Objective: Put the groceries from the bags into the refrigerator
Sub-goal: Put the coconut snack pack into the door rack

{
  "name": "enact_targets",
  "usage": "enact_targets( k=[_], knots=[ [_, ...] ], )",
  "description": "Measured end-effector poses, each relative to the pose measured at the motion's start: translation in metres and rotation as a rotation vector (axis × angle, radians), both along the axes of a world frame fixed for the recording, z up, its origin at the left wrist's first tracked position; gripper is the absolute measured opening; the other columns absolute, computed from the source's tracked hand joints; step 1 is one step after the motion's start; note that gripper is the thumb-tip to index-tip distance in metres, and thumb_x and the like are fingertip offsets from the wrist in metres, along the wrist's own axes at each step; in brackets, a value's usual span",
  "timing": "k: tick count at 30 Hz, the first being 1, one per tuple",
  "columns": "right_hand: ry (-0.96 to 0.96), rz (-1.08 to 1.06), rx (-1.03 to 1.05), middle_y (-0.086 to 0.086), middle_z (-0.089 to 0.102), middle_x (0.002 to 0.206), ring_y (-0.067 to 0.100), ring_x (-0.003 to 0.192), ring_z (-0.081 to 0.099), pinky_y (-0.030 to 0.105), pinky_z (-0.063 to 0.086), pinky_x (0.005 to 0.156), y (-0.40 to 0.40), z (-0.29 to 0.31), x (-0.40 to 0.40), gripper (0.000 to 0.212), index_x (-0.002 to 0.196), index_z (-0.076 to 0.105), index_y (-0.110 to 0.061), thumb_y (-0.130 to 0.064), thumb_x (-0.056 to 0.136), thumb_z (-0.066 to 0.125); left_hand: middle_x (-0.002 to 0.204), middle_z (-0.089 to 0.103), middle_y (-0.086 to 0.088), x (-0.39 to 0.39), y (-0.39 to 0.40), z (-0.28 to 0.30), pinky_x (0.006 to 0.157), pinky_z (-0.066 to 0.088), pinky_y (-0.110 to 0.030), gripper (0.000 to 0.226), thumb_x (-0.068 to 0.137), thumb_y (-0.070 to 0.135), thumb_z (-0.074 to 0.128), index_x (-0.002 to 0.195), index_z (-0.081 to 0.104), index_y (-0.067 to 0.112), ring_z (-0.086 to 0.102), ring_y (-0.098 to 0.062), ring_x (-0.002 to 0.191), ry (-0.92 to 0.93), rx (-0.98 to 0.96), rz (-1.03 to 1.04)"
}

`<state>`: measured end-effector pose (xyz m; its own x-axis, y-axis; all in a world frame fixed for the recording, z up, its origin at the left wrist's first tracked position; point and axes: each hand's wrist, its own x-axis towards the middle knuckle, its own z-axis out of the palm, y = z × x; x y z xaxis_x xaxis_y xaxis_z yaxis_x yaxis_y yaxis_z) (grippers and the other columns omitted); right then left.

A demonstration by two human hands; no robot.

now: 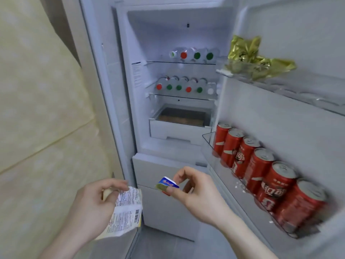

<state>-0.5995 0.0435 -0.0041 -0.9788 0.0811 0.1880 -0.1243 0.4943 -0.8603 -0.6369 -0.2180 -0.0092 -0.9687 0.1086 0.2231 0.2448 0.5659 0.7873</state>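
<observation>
The refrigerator (119, 75) stands open in front of me. My left hand (93, 206) grips a yellow-and-white printed packet (127, 208) low at the left. My right hand (196, 191) pinches a small blue, white and green packet (167, 183) between thumb and fingers, below the open compartment. Two glass shelves carry rows of lying bottles with red and green caps (190, 55), (179, 87). Under them a white drawer (179, 129) is pulled partly out.
The open door (280, 113) on the right holds a row of red cans (261, 165) in its lower rack and gold foil bags (248, 53) in the upper rack. A yellowish wall (37, 109) runs along the left. Closed lower drawers (164, 165) sit below.
</observation>
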Motion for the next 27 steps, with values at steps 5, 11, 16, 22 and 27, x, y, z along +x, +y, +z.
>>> enact_targets(
  k=[5, 11, 16, 22, 27],
  knots=[
    [0.037, -0.194, 0.001, -0.021, 0.072, 0.095, 0.01, 0.055, 0.052, 0.021, 0.043, 0.056, 0.013, 0.025, 0.001, 0.016, 0.093, 0.069, -0.031, -0.039, 0.084, 0.079, 0.097, 0.072, 0.033, -0.051, 0.02, 0.011, 0.088, 0.044, -0.011, 0.04, 0.09, 0.002, 0.065, 0.084, 0.076, 0.041, 0.062, 0.011, 0.102, 0.007, -0.01, -0.196],
    [0.089, -0.456, 0.072, -0.015, 0.074, 0.088, 0.013, 0.065, 0.061, 0.026, 0.048, 0.058, 0.027, 0.048, -0.003, 0.011, 0.092, 0.071, -0.033, -0.039, 0.085, 0.076, 0.096, 0.07, 0.037, -0.099, 0.033, 0.03, 0.086, 0.047, -0.024, 0.041, 0.091, 0.005, 0.065, 0.084, 0.074, 0.044, 0.063, 0.011, 0.1, 0.044, -0.022, -0.348],
    [0.065, -0.64, 0.084, -0.014, 0.074, 0.079, 0.01, 0.064, 0.067, 0.025, 0.044, 0.056, 0.046, 0.054, -0.007, 0.009, 0.09, 0.07, -0.035, -0.039, 0.084, 0.075, 0.095, 0.071, 0.036, -0.124, 0.049, 0.03, 0.079, 0.044, -0.013, 0.04, 0.091, 0.003, 0.063, 0.082, 0.075, 0.04, 0.064, 0.012, 0.095, 0.019, 0.002, -0.448],
    [0.012, -0.804, 0.327, -0.021, 0.066, 0.07, -0.008, 0.066, 0.065, 0.023, 0.051, 0.06, 0.071, 0.051, -0.037, 0.007, 0.091, 0.069, -0.032, -0.026, 0.088, 0.071, 0.093, 0.07, 0.037, -0.142, 0.07, 0.03, 0.07, 0.036, 0.002, 0.041, 0.089, 0.001, 0.063, 0.074, 0.074, 0.038, 0.062, 0.015, 0.094, 0.016, -0.004, -0.491],
    [-0.124, -0.796, 0.534, -0.01, 0.074, 0.08, 0.005, 0.069, 0.068, 0.038, 0.061, 0.068, 0.094, 0.031, -0.079, 0.008, 0.094, 0.068, -0.032, -0.03, 0.087, 0.068, 0.095, 0.071, 0.035, -0.152, 0.082, 0.031, 0.071, 0.041, -0.003, 0.044, 0.091, 0.002, 0.061, 0.079, 0.073, 0.042, 0.065, 0.007, 0.091, 0.01, -0.011, -0.506]
  ],
)
